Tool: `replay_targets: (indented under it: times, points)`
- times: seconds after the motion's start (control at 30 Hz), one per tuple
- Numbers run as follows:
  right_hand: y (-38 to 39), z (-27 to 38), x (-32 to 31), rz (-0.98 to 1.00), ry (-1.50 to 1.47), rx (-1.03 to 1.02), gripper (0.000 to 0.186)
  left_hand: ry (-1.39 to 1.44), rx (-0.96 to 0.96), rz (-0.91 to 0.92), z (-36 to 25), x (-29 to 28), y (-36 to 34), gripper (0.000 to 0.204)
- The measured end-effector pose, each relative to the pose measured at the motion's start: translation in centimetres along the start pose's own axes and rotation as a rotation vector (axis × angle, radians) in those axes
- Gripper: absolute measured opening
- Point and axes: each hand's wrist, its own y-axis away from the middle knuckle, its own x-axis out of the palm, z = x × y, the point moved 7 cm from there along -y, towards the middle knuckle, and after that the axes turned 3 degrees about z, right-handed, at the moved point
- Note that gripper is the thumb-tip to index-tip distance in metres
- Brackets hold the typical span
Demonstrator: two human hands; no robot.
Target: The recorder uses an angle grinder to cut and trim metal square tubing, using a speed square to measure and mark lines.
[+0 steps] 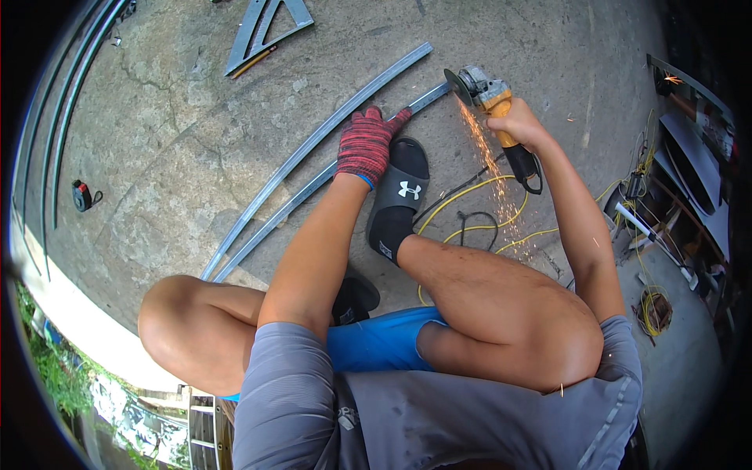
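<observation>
My left hand (365, 146), in a red and black knit glove, presses down on a grey metal channel (429, 98) with its fingers closed over it. Close alongside on the far left lies a second metal channel (392, 72). Bare, my right hand (520, 125) grips a yellow and black angle grinder (492, 92). Its dark disc (457, 86) meets the far end of the held channel, and orange sparks (486, 153) stream down toward me. My foot in a black slide sandal (407, 166) is right beside the gloved hand, against the channel.
A triangular metal square (262, 35) and a pencil (254, 63) lie beyond the channels. Yellow cord (462, 192) loops near my foot. A tape measure (81, 195) and long metal lengths (66, 117) are at left. Boards and cords (638, 188) crowd the right.
</observation>
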Motion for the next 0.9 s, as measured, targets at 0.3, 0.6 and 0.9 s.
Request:
replay_targets:
  times: [0.3, 0.6, 0.9]
  points:
    - [0.7, 0.1, -0.2, -0.033, 0.026, -0.034, 0.028, 0.005, 0.003, -0.012, 0.0, 0.0, 0.0, 0.057]
    - [0.1, -0.9, -0.2, -0.03, 0.059, -0.008, 0.031, 0.035, 0.011, -0.087, 0.1, -0.1, 0.1, 0.058]
    - [-0.1, -1.3, 0.0, -0.064, 0.073, -0.032, 0.032, 0.06, -0.008, -0.01, 0.2, 0.0, 0.1, 0.055]
